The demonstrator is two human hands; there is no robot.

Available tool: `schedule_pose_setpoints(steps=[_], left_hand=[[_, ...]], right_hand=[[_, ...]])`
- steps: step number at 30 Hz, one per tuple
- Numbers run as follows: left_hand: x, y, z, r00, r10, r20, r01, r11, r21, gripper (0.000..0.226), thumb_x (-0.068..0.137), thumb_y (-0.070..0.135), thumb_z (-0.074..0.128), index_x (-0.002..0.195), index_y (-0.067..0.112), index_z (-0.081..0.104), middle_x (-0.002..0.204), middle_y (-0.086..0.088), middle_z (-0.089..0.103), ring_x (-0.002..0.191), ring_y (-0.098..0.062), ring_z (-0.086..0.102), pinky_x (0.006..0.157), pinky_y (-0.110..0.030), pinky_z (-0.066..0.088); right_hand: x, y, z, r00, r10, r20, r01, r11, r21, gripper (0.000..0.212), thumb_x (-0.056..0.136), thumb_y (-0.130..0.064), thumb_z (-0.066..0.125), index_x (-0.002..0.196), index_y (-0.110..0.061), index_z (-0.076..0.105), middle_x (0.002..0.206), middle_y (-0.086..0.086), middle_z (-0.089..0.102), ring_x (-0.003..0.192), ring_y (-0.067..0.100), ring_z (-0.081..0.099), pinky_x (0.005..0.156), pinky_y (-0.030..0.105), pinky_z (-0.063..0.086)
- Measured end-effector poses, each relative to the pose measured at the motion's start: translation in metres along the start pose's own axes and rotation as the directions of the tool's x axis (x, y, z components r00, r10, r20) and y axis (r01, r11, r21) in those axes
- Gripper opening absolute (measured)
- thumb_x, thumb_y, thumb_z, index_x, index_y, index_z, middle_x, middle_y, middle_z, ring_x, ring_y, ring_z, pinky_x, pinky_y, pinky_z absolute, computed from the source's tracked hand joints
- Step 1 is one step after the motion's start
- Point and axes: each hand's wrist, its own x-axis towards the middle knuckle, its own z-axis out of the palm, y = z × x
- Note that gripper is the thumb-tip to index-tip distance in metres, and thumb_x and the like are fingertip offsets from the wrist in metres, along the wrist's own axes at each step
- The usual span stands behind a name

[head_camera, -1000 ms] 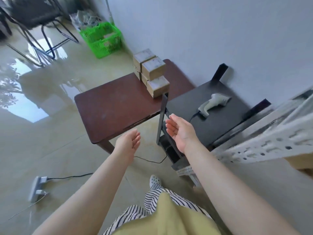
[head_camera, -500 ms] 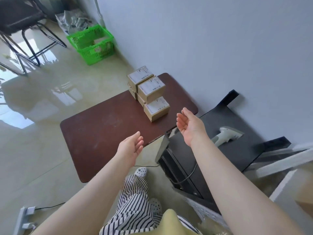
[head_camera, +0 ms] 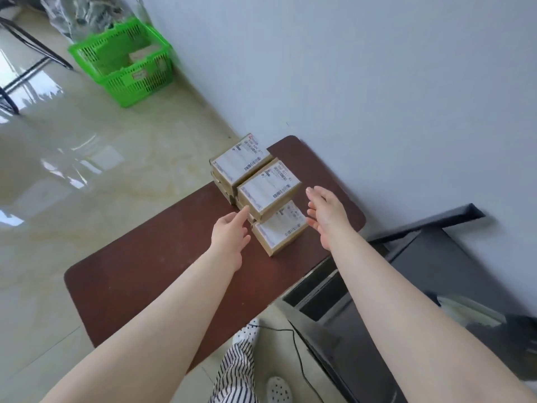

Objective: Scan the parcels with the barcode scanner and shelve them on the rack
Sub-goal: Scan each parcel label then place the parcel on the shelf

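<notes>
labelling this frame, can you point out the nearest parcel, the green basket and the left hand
nearest parcel (head_camera: 281,226): head view, on its white top label
green basket (head_camera: 136,82): head view, on its front mesh wall
left hand (head_camera: 229,232): head view, on the back of the hand

Brown table (head_camera: 151,274) — stacked labelled parcels (head_camera: 268,189) at its far end

I have reached both arms forward to the stacked parcels (head_camera: 268,186). My left hand (head_camera: 231,231) now sits just beside their left side, my right hand (head_camera: 327,210) beside their right, fingers straight.
</notes>
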Motion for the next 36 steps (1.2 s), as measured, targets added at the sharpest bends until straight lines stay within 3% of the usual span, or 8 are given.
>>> schedule_pose_setpoints(steps=[4,9,12,15,26,29,33,36], left_hand=[[0.037,0.015,0.016,0.999,-0.025,0.026,0.024,0.998,0.063,0.068,0.092,0.035,0.074,0.149,0.01,0.046,0.142,-0.01,0.054,0.126,-0.024,0.056,0.112,-0.041,0.045],[0.067,0.014,0.024,0.996,-0.073,0.048,0.068,0.992,0.104,0.062,0.093,0.039,0.071,0.146,0.014,0.051,0.135,-0.003,0.063,0.122,-0.022,0.059,0.112,-0.046,0.044],[0.076,0.011,0.03,0.997,-0.071,0.028,0.068,0.992,0.109,0.064,0.093,0.038,0.071,0.148,0.014,0.049,0.131,-0.002,0.064,0.116,-0.022,0.061,0.112,-0.046,0.044],[0.075,0.009,0.034,0.999,-0.046,0.013,0.044,0.989,0.138,0.068,0.094,0.037,0.07,0.151,0.012,0.042,0.133,-0.004,0.06,0.105,-0.017,0.06,0.113,-0.045,0.044],[0.015,0.001,0.05,0.993,-0.113,0.037,0.104,0.974,0.201,0.065,0.089,0.049,0.071,0.136,0.018,0.037,0.117,0.002,0.051,0.095,-0.013,0.061,0.105,-0.037,0.044],[-0.008,0.003,0.054,0.991,-0.089,0.095,0.069,0.978,0.195,0.064,0.087,0.047,0.075,0.129,0.023,0.034,0.126,-0.003,0.053,0.089,-0.009,0.057,0.109,-0.043,0.047],[-0.03,0.008,0.057,0.975,-0.032,0.221,-0.022,0.971,0.239,0.081,0.085,0.041,0.078,0.148,0.025,0.029,0.126,0.002,0.06,0.107,-0.011,0.06,0.101,-0.039,0.052],[-0.042,0.012,0.06,0.929,-0.06,0.365,-0.06,0.95,0.306,0.057,0.088,0.032,0.076,0.137,0.018,0.051,0.112,0.005,0.073,0.105,-0.011,0.065,0.085,-0.032,0.054]], right_hand=[[0.046,0.001,0.022,1.0,0.012,-0.008,-0.012,0.998,-0.055,0.047,0.099,-0.042,0.058,0.144,-0.034,0.048,0.147,0.0,0.047,0.104,0.014,0.055,0.097,0.035,0.052],[0.078,0.002,0.036,0.999,0.038,0.03,-0.035,0.994,-0.1,0.043,0.103,-0.042,0.05,0.145,-0.032,0.048,0.144,-0.008,0.05,0.125,0.015,0.048,0.102,0.037,0.047],[0.083,0.005,0.039,0.998,0.04,0.042,-0.034,0.991,-0.128,0.027,0.105,-0.039,0.045,0.128,-0.031,0.059,0.107,-0.019,0.058,0.093,0.002,0.053,0.076,0.028,0.046],[0.082,0.011,0.035,1.0,0.02,0.011,-0.019,0.993,-0.114,0.018,0.105,-0.034,0.048,0.117,-0.03,0.062,0.099,-0.018,0.06,0.088,-0.003,0.053,0.066,0.022,0.043],[0.028,0.009,-0.002,0.998,-0.058,0.014,0.056,0.987,0.151,0.012,0.103,-0.032,0.053,0.102,-0.023,0.06,0.114,0.006,0.073,0.115,0.026,0.065,0.1,0.049,0.052],[0.009,-0.005,-0.025,0.995,-0.101,0.018,0.096,0.982,0.165,0.011,0.102,-0.031,0.056,0.1,-0.021,0.062,0.112,0.007,0.073,0.116,0.028,0.064,0.101,0.054,0.05],[-0.01,-0.021,-0.056,0.992,-0.119,0.051,0.111,0.984,0.139,0.012,0.1,-0.033,0.058,0.096,-0.022,0.062,0.111,0.005,0.072,0.114,0.028,0.065,0.096,0.045,0.054],[-0.02,-0.03,-0.079,0.987,-0.124,0.098,0.114,0.988,0.101,0.013,0.1,-0.033,0.057,0.097,-0.022,0.061,0.103,0.0,0.072,0.097,0.022,0.067,0.095,0.043,0.051]])
